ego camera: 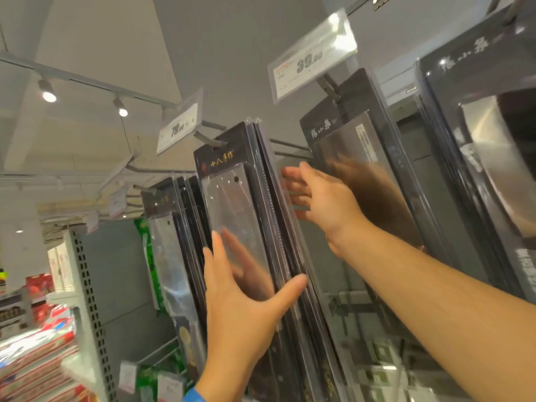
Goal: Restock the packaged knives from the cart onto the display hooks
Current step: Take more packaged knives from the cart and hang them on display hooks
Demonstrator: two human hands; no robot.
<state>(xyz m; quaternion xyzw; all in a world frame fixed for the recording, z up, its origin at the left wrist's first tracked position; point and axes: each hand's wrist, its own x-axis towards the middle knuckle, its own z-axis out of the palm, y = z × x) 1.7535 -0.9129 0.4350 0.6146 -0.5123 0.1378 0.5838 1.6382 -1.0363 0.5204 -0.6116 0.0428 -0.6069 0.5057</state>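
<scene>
The lower ends of the packaged knives point(232, 204) are running out of frame at the bottom edge, and glare on the clear blisters is blurring the blades. The stack is hanging from a display hook point(207, 139) under a price tag point(178, 127) whose figures I cannot read. My left grip point(240, 309) is lying wide open, straight fingers flat on the front pack, thumb stretching across the stack's right edges. My right grip point(322, 198) is reaching in at the stack's back side, fingers extended and touching the rearmost pack; how far they are going behind it is hidden.
</scene>
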